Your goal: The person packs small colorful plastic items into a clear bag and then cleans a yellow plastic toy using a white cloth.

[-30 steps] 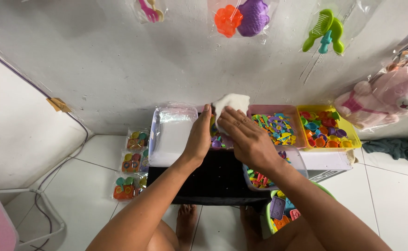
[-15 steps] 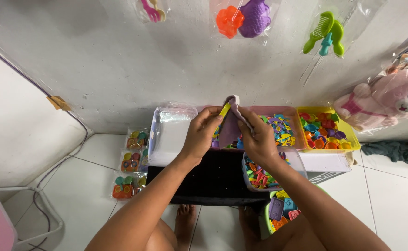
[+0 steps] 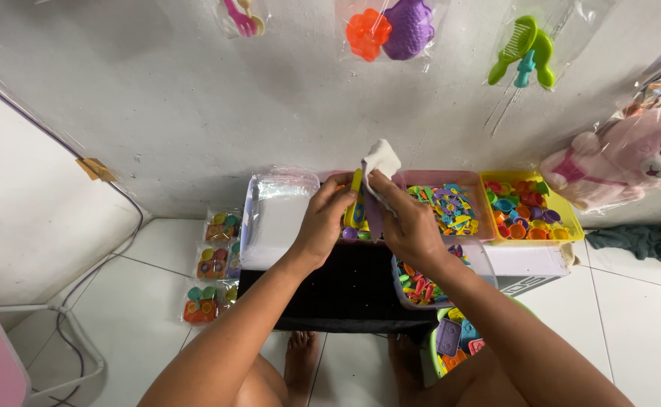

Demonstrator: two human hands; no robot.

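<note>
Head view is showing both hands meeting over the far edge of a low black desk (image 3: 345, 290). The left hand (image 3: 321, 222) is pinching a narrow yellow toy piece (image 3: 356, 197) between thumb and fingertips, grip closed on it and holding it upright. The right hand (image 3: 410, 226) is gripping a small clear plastic bag (image 3: 380, 162) with a pale, whitish upper end, fingers closed around its lower part, so that the bag is standing up just beside the yellow piece, the two touching or nearly so. Whether the piece is already partly inside the bag I cannot tell, since the fingers are covering the opening.

Behind the hands a pink tray (image 3: 462, 181) of mixed small coloured toys is sitting against the wall, with a yellow tray (image 3: 564, 211) of cup-like toys to its right and a clear container (image 3: 274, 218) of empty bags to its left. A clear tub (image 3: 481, 260) of more small toys is sitting under the right forearm.

As a judgement, the packing is looking well under way but far from over: several filled packets (image 3: 211, 264) are lying on the floor tiles at the left, while the trays are still holding plenty of loose pieces, and the bag in hand is looking barely filled, not yet closed.
</note>
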